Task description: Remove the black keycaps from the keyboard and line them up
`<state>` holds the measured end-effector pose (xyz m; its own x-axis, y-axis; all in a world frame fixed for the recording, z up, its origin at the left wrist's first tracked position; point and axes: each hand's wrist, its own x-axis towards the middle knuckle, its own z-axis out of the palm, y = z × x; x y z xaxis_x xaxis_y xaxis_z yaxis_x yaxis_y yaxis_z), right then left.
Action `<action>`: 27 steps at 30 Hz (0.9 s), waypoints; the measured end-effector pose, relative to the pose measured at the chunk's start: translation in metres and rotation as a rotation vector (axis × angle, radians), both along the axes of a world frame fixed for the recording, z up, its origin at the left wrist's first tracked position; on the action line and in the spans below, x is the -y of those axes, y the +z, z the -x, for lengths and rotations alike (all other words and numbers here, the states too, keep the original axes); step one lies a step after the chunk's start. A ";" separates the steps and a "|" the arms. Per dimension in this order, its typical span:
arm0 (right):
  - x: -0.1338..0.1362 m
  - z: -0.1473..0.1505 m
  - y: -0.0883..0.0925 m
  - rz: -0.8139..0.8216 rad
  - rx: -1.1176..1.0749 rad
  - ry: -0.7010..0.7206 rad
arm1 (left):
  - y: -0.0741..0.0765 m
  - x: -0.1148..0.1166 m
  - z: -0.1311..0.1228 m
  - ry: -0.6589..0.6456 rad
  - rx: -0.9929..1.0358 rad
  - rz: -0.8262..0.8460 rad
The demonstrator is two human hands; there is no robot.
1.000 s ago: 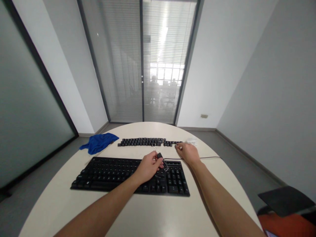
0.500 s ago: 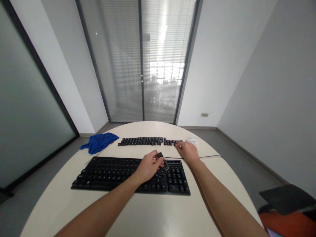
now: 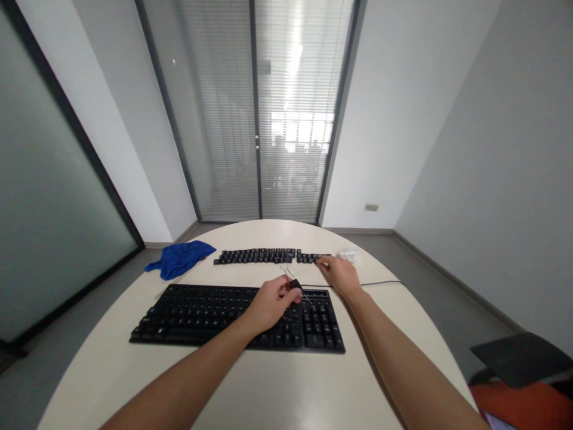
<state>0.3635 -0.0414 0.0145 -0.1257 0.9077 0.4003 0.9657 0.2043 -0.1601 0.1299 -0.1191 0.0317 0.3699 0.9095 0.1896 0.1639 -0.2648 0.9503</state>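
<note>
My left hand [image 3: 271, 303] is closed on a small black tool with thin wire ends [image 3: 296, 285], held above the right part of a black keyboard [image 3: 197, 313]. Farther back lie rows of loose black keycaps [image 3: 257, 257], with a smaller group [image 3: 307, 258] to their right. My right hand [image 3: 339, 273] reaches to the right end of that smaller group, its fingertips pinched together at the keycaps. Whatever lies between those fingertips is too small to make out.
A blue cloth [image 3: 181, 260] lies at the table's left edge. Something white and crumpled [image 3: 348, 255] sits just behind my right hand. A black cable [image 3: 380, 282] runs off to the right. A chair [image 3: 521, 358] stands at lower right.
My left hand has turned the black tool slightly, and it sits a little farther right and lower. My right hand has barely moved.
</note>
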 end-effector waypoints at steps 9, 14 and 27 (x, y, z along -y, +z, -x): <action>0.015 0.002 0.013 -0.005 -0.086 -0.052 | 0.007 0.003 -0.001 -0.034 -0.125 -0.089; 0.028 -0.005 0.021 0.204 -0.170 0.099 | 0.005 0.009 -0.003 0.009 -0.352 -0.315; 0.042 0.005 0.026 0.253 -0.120 0.368 | 0.008 0.019 -0.020 0.064 -0.367 -0.354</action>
